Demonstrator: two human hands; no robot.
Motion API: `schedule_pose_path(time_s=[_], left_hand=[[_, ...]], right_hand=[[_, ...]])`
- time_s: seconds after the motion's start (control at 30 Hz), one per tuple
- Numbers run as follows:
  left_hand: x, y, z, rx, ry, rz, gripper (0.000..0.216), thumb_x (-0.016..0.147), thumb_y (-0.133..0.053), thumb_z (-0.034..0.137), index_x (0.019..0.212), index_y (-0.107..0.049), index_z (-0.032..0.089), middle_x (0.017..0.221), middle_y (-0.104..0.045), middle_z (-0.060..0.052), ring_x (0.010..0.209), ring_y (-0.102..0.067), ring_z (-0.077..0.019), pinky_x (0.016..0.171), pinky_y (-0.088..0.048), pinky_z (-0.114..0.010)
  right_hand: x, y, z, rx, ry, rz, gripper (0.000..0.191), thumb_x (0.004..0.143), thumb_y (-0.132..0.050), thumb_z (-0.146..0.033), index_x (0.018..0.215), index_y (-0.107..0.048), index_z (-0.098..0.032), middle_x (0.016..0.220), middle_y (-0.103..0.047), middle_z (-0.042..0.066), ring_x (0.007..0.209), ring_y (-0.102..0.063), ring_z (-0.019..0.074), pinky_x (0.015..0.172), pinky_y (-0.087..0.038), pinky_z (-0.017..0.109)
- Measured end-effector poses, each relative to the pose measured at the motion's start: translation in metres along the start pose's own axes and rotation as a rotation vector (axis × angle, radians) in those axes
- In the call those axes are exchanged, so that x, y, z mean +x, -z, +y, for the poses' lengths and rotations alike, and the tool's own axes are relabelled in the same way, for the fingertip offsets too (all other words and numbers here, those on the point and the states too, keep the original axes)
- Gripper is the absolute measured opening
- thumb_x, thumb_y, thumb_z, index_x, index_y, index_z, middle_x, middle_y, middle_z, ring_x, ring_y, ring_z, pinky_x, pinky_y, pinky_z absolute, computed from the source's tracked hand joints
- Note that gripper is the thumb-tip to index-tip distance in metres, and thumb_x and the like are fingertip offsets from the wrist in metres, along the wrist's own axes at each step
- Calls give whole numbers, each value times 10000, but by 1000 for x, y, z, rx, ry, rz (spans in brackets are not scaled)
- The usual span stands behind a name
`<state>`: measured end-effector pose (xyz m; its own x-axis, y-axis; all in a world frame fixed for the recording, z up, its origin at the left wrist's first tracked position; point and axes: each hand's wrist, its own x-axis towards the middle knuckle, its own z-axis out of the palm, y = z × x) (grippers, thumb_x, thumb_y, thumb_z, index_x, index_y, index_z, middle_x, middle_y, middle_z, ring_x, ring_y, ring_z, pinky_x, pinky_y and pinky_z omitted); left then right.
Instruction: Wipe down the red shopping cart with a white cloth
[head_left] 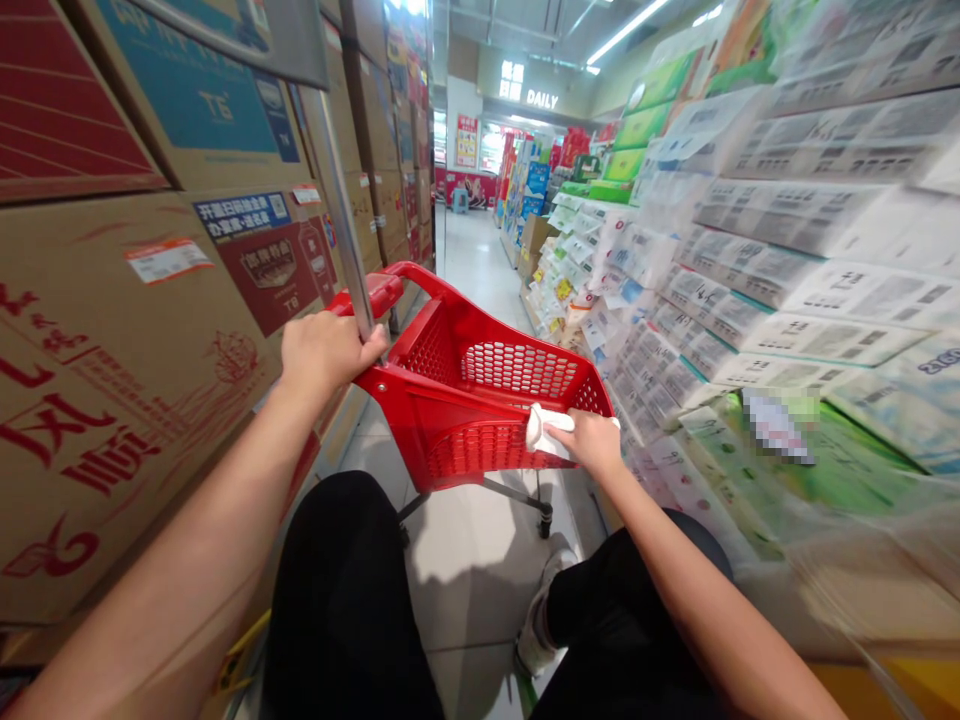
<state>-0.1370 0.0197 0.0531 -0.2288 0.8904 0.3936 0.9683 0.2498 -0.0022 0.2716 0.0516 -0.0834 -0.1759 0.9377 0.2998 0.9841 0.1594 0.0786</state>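
Observation:
A red plastic shopping cart point(424, 410) stands in front of my legs, its perforated basket with nothing visible inside. My left hand point(328, 345) is closed on the cart's red frame at the upper left corner, its thumb beside a metal pole point(341, 190) that rises from there. On the basket's near right side, my right hand point(595, 440) is closed around a white cloth point(553, 432), which lies against the rim. The cloth's far part is hidden under my fingers.
Stacked cardboard cartons point(112, 400) line the left side closely. On the right rise piles of white wrapped packs point(795, 290), partly blurred, with a green pack point(847, 450) low down. A pale tiled aisle floor point(472, 245) runs ahead to a blue stool point(460, 199).

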Motion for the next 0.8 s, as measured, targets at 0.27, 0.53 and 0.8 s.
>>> schedule_pose_path(time_s=[0.27,0.53,0.8], left_hand=[[-13,6,21,-28,3,53,703,892,-261,562,1006,-746,66,935,-703,-244,933,-657,-379,773,-440,-421],[-17,8,22,-37,-15,60,708,884,-227,570,999,-762,122,912,-713,-215,922,-662,-391,752,-432,-419],[-6,4,-5,17,8,30,681,861,-262,580,988,-762,136,940,-726,-213,932,-663,-386,723,-421,-396]], right_hand=[[16,36,-101,132,114,-87,686,927,-348,-744,997,-708,-164,930,-738,158,877,-696,252,739,-429,288],[24,49,-144,216,209,-19,743,905,-281,-798,935,-702,-186,961,-732,128,901,-681,228,741,-438,272],[-5,17,-29,7,61,-41,704,901,-378,-772,836,-719,-160,848,-731,144,811,-700,245,662,-413,268]])
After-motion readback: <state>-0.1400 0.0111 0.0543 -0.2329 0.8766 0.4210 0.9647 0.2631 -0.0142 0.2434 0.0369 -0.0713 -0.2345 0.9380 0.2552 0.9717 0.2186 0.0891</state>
